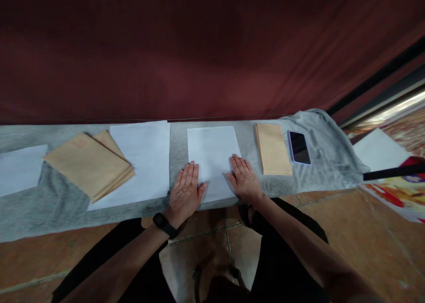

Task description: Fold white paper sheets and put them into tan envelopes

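Observation:
A white sheet of paper (212, 148) lies flat on the grey cloth in front of me. My left hand (186, 188) rests palm down at its left edge, fingers stretched out. On the right edge of the same sheet lies my right hand (244, 179), also flat with fingers extended. Neither hand grips anything. To the right is a stack of brown envelopes (275, 150). Left of the sheet, a pile of white paper (149, 161) is partly covered by more brown envelopes (88, 161), which lie askew.
The grey cloth (272, 188) covers a narrow table. A phone (299, 148) lies right of the envelope stack. More white paper (20, 170) is at the far left. A dark red curtain-like surface (199, 64) rises behind the table. A colourful printed package (401, 192) sits low at the right.

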### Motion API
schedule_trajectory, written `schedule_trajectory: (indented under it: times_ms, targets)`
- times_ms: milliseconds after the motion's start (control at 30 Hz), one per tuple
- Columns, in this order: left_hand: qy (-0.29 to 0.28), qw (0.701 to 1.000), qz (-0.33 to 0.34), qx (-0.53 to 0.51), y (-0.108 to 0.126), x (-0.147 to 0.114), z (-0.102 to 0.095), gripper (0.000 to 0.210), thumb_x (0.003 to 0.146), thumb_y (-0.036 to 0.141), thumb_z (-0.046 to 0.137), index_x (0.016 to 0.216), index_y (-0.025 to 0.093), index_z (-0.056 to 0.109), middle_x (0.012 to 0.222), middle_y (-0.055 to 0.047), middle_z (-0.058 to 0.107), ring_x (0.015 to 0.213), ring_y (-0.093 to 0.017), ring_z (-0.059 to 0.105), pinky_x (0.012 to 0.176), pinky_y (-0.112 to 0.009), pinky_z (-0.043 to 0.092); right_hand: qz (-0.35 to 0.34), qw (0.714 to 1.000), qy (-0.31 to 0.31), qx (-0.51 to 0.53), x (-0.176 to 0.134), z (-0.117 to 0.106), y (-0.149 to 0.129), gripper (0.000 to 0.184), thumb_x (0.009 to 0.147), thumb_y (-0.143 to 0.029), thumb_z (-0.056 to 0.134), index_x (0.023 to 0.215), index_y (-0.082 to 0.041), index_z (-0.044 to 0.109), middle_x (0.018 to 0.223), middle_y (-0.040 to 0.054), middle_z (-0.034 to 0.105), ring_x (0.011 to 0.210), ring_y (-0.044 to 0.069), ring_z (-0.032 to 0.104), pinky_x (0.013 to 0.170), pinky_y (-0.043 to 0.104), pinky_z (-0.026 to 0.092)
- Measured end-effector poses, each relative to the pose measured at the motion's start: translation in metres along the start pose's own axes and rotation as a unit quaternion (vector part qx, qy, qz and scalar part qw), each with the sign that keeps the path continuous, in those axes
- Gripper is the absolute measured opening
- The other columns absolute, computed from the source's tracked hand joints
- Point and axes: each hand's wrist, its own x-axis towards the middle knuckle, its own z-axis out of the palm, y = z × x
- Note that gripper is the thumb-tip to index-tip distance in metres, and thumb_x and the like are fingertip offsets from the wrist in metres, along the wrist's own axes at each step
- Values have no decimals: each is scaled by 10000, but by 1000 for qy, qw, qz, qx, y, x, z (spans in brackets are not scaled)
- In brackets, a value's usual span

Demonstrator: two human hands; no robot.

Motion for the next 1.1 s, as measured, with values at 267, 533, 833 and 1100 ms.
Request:
schedule_trajectory:
  times_ms: [267, 533, 833, 1100]
  targets:
    - [-32, 993, 115, -10, 25, -3, -9, 622, 1033, 411, 377, 1564, 92, 324, 1649, -150, 309, 1552, -264, 221, 1274, -481, 220, -29, 999, -14, -3, -4, -4, -10, 609, 1071, -390, 325, 1605, -106, 252, 1653, 144, 292, 1550, 271, 237, 1272, 521, 205]
    - [-74, 989, 126, 1, 37, -9, -2, 659, 1013, 519, 404, 1530, 111, 400, 1631, -170, 342, 1539, -279, 263, 1270, -508, 203, -79, 995, -61, -1, -11, -1, -25, 573, 1064, -420, 372, 1573, -158, 359, 1657, 112, 283, 1536, 251, 282, 1271, 484, 228]
    - [-58, 998, 27, -22, 18, 43, -4, 557, 1049, 377, 266, 1513, 126, 445, 1599, -136, 412, 1507, -266, 343, 1238, -495, 280, -88, 994, -67, -17, 16, -4, -19, 496, 1075, -321, 352, 1552, -195, 402, 1619, 100, 372, 1503, 215, 358, 1244, 463, 294]
    - [-54, 998, -5, 18, -1, 90, 9, 557, 1042, 364, 257, 1523, 155, 442, 1632, -122, 354, 1526, -285, 297, 1243, -547, 213, -47, 996, -77, -24, 107, 19, -18, 512, 1089, -387, 279, 1545, -198, 417, 1639, 61, 337, 1508, 238, 346, 1249, 479, 261]
